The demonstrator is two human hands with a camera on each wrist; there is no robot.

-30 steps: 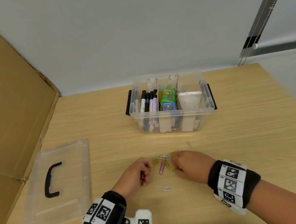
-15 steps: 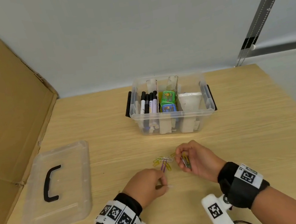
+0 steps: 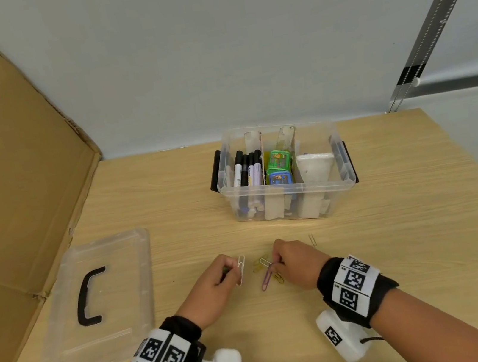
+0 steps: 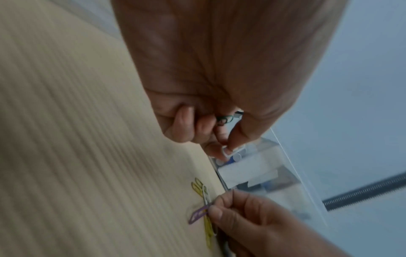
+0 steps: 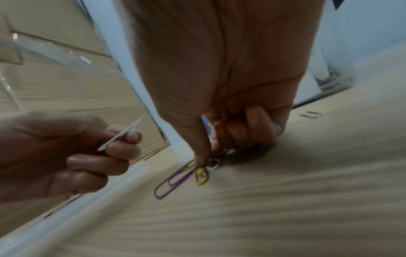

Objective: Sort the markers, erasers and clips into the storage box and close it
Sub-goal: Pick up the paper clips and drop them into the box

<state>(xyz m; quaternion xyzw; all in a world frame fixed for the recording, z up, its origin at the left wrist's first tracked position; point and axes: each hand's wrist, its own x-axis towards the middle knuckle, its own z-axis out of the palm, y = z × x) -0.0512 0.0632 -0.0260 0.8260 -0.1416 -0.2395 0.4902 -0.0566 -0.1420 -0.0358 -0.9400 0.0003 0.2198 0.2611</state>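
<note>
While pinching a white clip (image 3: 241, 269) in the left hand (image 3: 216, 281), right hand (image 3: 296, 262) grip narrow on a purple clip (image 3: 266, 277) among yellow clips (image 3: 259, 266) on tabletop (image 3: 396, 234), near the open box (image 3: 289, 201).

Bare table (image 3: 414, 247) runs between the clip pile (image 3: 265, 269) and storage box (image 3: 289, 201); box open-topped. Lone paperclip (image 3: 312, 239) lies midway. Lid (image 3: 94, 304) and cardboard (image 3: 13, 185) block left.
</note>
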